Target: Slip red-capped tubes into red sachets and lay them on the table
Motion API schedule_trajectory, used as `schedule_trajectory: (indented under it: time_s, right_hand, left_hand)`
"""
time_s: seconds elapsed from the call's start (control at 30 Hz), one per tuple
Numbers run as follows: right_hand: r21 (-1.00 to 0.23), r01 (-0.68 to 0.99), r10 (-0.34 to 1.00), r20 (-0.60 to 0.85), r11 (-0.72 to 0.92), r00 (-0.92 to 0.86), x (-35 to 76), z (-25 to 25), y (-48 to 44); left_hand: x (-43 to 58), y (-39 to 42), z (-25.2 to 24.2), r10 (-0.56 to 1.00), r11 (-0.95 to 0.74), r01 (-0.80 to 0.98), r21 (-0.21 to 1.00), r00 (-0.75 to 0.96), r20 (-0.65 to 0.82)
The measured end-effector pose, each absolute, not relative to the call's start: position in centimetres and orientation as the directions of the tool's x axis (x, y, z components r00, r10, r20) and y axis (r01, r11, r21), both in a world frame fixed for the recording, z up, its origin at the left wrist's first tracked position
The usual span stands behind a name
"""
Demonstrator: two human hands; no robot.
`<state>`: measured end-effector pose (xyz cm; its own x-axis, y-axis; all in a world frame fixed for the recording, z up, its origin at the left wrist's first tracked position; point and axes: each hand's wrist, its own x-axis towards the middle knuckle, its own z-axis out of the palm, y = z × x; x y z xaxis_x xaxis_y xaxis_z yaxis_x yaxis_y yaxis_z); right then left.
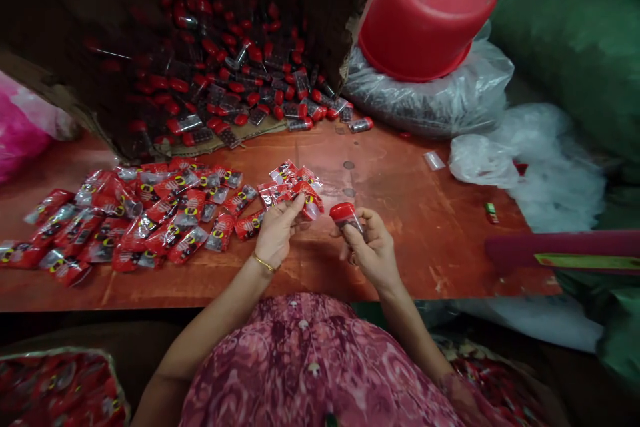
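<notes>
My left hand pinches a red printed plastic sleeve between thumb and fingers. Just beyond it lie several more flat red sleeves on the table. In my right hand is a small clear container with a red cap, dark contents showing through its wall, cap end tilted up and toward the left hand. A narrow gap separates the container from the sleeve. Left of my hands spreads a pile of containers in red printed sleeves.
At the back, a cardboard box lies open, spilling many red-capped containers onto the reddish table. A red tub sits upside down on a filled clear bag. Plastic bags and a dark red bar are at right.
</notes>
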<state>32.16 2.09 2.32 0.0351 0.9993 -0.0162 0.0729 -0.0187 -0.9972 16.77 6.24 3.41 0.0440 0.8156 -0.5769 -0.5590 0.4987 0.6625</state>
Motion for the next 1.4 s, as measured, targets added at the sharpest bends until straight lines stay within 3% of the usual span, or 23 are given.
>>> schedule_trajectory:
  time_s: [0.1,0.2,0.3,0.47,0.97,1.2,1.4]
  right_hand:
    - [-0.924,0.301,0.971,0.233,0.236,-0.048,32.6,2.1,1.9]
    - [-0.711,0.492,0.863,0.447,0.502,-0.234,33.1,2.2,2.2]
    - [-0.564,0.571,0.798,0.488,0.597,-0.353,33.4,2.4,2.5]
    - [-0.432,0.646,0.759,0.521,0.629,-0.391,33.5,2.3,2.7]
    - [-0.455,0.609,0.752,0.506,0.649,-0.423,33.5,2.2,2.6]
    - [-0.465,0.694,0.808,0.506,0.55,-0.301,33.0,1.1,2.7]
    - [-0.495,0.686,0.816,0.515,0.533,-0.261,32.3,0.8,3.0]
  left_hand:
    - [16.8,6.3,3.5,0.805,0.526,-0.557,0.643,0.082,-0.587]
    - [16.7,6.3,3.6,0.808,0.526,-0.555,0.644,0.09,-0.582]
    - [16.5,6.3,3.6,0.813,0.52,-0.55,0.654,0.084,-0.577]
    - [16.6,6.3,3.6,0.823,0.51,-0.538,0.671,0.079,-0.562]
    - [17.1,6.2,3.9,0.839,0.492,-0.515,0.702,0.063,-0.541]
    - [17.3,6.0,3.5,0.884,0.386,-0.438,0.812,-0.075,-0.461]
    - [17.7,5.8,3.8,0.903,0.36,-0.511,0.78,-0.019,-0.429]
